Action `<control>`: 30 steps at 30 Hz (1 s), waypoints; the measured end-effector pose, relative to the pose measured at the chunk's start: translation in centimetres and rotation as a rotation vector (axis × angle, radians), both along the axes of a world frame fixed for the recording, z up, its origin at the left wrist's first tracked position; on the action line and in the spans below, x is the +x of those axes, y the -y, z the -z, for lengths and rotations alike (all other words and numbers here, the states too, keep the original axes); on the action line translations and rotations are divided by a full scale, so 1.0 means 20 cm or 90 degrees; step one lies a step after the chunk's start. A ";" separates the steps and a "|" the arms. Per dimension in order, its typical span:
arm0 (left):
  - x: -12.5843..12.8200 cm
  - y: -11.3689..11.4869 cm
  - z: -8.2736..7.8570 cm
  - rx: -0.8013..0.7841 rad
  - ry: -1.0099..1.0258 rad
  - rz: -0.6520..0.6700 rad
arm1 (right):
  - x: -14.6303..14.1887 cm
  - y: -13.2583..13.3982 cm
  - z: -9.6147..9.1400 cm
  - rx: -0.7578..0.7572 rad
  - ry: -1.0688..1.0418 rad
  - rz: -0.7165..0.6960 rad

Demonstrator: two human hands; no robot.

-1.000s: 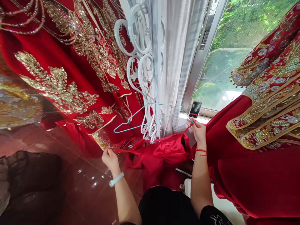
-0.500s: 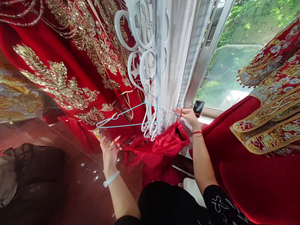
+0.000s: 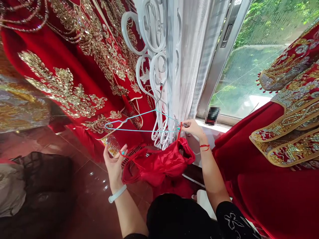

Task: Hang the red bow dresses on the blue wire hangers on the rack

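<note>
Dark bundle (image 3: pixel 47 189) on floor (image 3: pixel 87 205); bare tile between it and left forearm. Left hand (image 3: pixel 114 166) open, fingers spread, strap (image 3: pixel 126 155) hooked on one. Blue hanger (image 3: pixel 139 130) above; left end clear of hand. Red satin dress (image 3: pixel 161 162) slung between hands, below hanger. White scrollwork stand (image 3: pixel 170 83) behind. Right hand (image 3: pixel 194 128) pinches other strap (image 3: pixel 179 133) by hanger's right end. Windowsill (image 3: pixel 225 128) edge beyond. Embroidered garment (image 3: pixel 296 132) bounds right side.
</note>
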State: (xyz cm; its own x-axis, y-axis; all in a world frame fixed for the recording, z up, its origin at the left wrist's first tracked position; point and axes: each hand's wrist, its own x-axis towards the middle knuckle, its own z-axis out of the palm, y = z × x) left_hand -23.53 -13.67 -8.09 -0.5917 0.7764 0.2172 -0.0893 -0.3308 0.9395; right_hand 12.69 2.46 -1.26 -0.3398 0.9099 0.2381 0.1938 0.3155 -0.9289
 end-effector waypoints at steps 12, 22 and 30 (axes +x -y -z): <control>-0.07 -0.06 -0.32 0.052 -0.119 0.061 | 0.15 0.11 -0.13 0.239 0.060 0.180; -0.01 -0.31 -0.60 -0.077 -0.517 0.336 | 0.12 0.09 -0.14 0.335 0.227 0.306; 0.10 -0.33 -0.57 -0.143 -0.685 0.272 | -0.39 0.25 0.02 0.372 0.106 0.428</control>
